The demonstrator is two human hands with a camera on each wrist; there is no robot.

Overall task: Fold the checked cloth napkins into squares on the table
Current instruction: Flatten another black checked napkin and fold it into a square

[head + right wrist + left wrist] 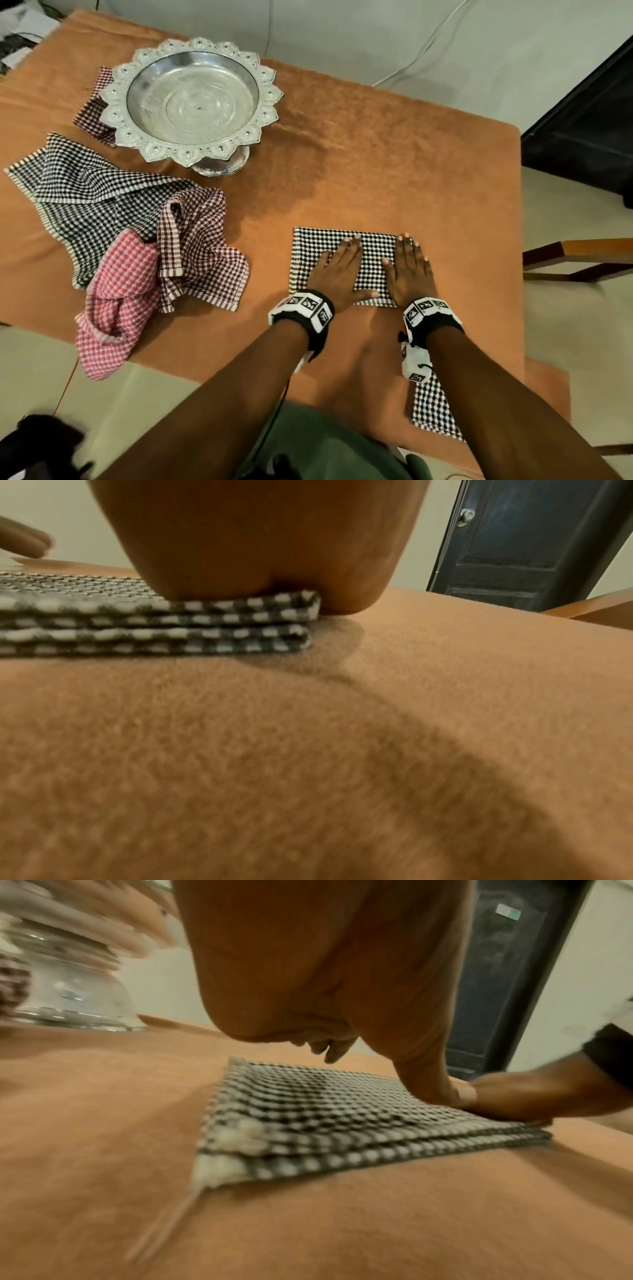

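Note:
A black-and-white checked napkin (308,250) lies folded into a thick square on the orange table cover, near the front right. Both my hands press flat on it: the left hand (339,270) on its middle, the right hand (409,267) along its right edge, fingers straight. The left wrist view shows the napkin (308,1123) in several stacked layers, and the right wrist view shows my right palm (260,547) weighing on the napkin's (205,620) folded corner. To the left lies a loose heap: a black checked cloth (82,185), a maroon checked cloth (202,246) and a pink checked cloth (116,291).
An ornate silver pedestal tray (113,113) stands at the back left, with a maroon checked cloth (90,113) partly under it. Another folded black checked napkin (431,407) lies at the table's front edge under my right forearm. A wooden chair (582,257) stands to the right.

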